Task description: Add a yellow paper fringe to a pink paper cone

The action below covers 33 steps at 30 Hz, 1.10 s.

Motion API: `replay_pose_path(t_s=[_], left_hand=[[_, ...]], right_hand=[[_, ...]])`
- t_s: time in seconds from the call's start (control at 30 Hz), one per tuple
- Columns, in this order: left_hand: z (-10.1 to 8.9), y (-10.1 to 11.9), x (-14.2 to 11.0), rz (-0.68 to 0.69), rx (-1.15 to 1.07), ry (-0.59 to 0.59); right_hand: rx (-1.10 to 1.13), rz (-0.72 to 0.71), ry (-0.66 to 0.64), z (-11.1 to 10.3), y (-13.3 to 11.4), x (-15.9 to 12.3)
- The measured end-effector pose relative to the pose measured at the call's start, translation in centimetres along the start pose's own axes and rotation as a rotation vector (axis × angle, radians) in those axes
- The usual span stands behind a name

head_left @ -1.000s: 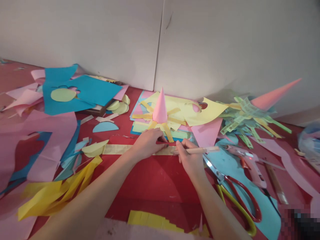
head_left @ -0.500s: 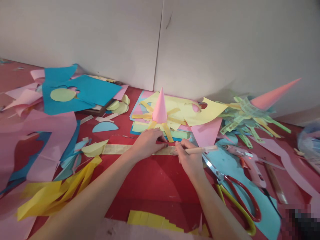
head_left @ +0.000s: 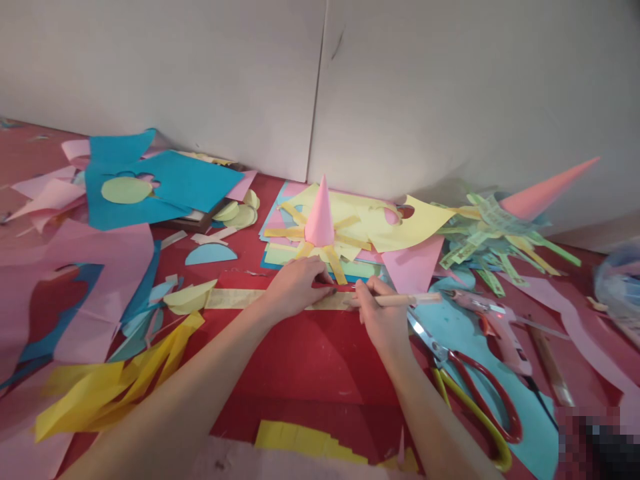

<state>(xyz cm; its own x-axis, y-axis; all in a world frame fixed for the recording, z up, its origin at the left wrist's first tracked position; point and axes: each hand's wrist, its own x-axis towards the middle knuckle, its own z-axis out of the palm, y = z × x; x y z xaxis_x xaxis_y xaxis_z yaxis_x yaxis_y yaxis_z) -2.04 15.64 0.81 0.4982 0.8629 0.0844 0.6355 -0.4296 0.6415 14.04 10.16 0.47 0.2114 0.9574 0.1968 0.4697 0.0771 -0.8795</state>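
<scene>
The red surface (head_left: pixel 320 360) lies open between left forearm (head_left: pixel 200 380) and right forearm (head_left: pixel 425 393); a pink cone (head_left: pixel 320 217) blocks the way ahead, scissors (head_left: pixel 440 353) and glue gun (head_left: pixel 500 317) the right, yellow strips (head_left: pixel 120 390) the left.

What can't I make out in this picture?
All in the head view:
- Pale strip: middle hidden behind the left hand.
- Pale stick: gripped part covered by the right hand.
- Clear plastic item: cut off by the right edge.
- Dark object, bottom right: blurred into blocks.

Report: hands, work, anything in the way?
Left hand on long, pale, flat strip. Right hand gripping slim, pale, pen-like stick. Red-and-yellow-handled metal scissors close beside right forearm.
</scene>
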Motion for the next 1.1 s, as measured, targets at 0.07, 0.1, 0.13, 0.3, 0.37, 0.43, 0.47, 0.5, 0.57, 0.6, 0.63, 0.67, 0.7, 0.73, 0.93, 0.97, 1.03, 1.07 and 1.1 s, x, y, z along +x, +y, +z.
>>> replay_pose_path(t_s=[0.07,0.1,0.13,0.3,0.37,0.43,0.47,0.5,0.57,0.6,0.63,0.67,0.7,0.73,0.93,0.97,1.03,1.07,1.1], left_hand=[[0.0,-0.02,0.0,0.003,-0.002,0.003],[0.0,-0.01,-0.01,0.002,-0.004,0.002],[-0.02,0.01,-0.01,0.001,-0.008,0.001],[-0.1,0.13,-0.01,-0.01,-0.007,-0.004],[-0.13,0.16,-0.02,-0.008,-0.006,-0.003],[-0.15,0.19,-0.01,-0.006,-0.011,-0.003],[-0.15,0.21,-0.01,-0.007,-0.011,-0.005],[-0.14,0.22,0.0,-0.011,-0.008,-0.008],[-0.11,0.22,0.01,-0.018,0.0,-0.01],[-0.09,0.2,0.02,-0.02,0.002,-0.011],[-0.07,0.18,0.02,-0.02,0.002,-0.01],[-0.05,0.15,0.02,-0.019,0.001,-0.009],[-0.03,0.12,0.02,-0.018,-0.001,-0.008],[-0.02,0.09,0.02,-0.017,-0.003,-0.008],[-0.04,0.13,-0.02,-0.013,-0.013,-0.004],[-0.05,0.15,-0.03,-0.014,-0.013,-0.005],[-0.07,0.15,-0.02,-0.012,-0.011,-0.006],[-0.06,0.13,-0.01,-0.009,-0.01,-0.005],[-0.05,0.08,0.0,-0.007,-0.011,-0.006]], right_hand=[[-0.007,-0.019,-0.003,-0.01,-0.13,-0.02],[-0.016,-0.028,-0.002,-0.02,-0.18,-0.03],[-0.024,-0.036,0.002,-0.01,-0.21,-0.05],[-0.048,-0.06,0.02,0.11,-0.05,-0.07],[-0.054,-0.074,0.027,0.16,0.05,-0.03],[-0.061,-0.086,0.039,0.17,0.1,0.02],[-0.065,-0.087,0.043,0.15,0.1,0.04],[-0.07,-0.087,0.045,0.13,0.09,0.06],[-0.076,-0.084,0.045,0.06,0.03,0.08],[-0.074,-0.079,0.045,0.04,0.0,0.07],[-0.068,-0.072,0.042,0.02,-0.03,0.06],[-0.059,-0.062,0.035,0.02,-0.04,0.05],[-0.048,-0.05,0.026,0.03,-0.03,0.03],[-0.039,-0.04,0.018,0.05,-0.01,0.01],[0.0,-0.005,0.001,0.12,0.24,-0.09],[0.004,0.004,0.001,0.11,0.25,-0.1],[-0.003,0.001,-0.002,0.1,0.29,-0.09],[-0.013,-0.011,0.001,0.11,0.31,-0.08],[-0.023,-0.027,0.004,0.11,0.34,-0.06]])
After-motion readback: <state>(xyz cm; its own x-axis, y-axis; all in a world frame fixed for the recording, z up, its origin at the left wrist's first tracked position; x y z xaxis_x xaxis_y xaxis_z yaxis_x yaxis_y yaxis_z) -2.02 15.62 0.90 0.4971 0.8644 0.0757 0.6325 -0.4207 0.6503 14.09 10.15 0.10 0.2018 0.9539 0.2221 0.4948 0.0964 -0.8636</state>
